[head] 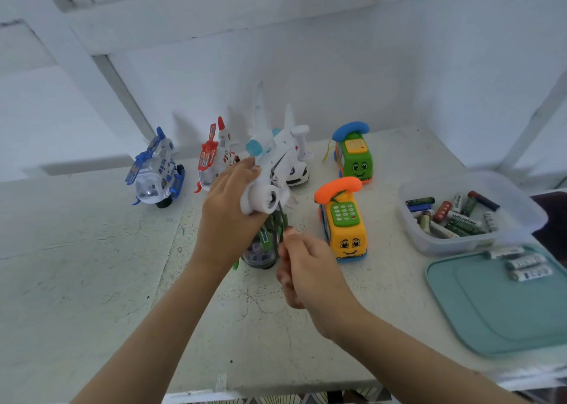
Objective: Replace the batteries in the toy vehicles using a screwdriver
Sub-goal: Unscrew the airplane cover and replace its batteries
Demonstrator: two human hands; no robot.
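Observation:
My left hand (228, 207) grips a white toy airplane (276, 161) lifted above the table, its tail pointing up and away. My right hand (303, 268) holds a screwdriver whose thin dark shaft (281, 216) points up at the plane's underside; the handle is hidden in my fist. A green toy helicopter (265, 244) stands on the table under the plane, partly hidden by both hands. Three white batteries (521, 262) lie on a teal lid (497, 311).
A blue helicopter (156, 170) and a red one (214, 155) stand at the back left, a white toy car (299, 172) behind the plane. Green (356, 155) and orange (345, 219) phone buses sit to the right. A clear tub (435, 241) holds several batteries.

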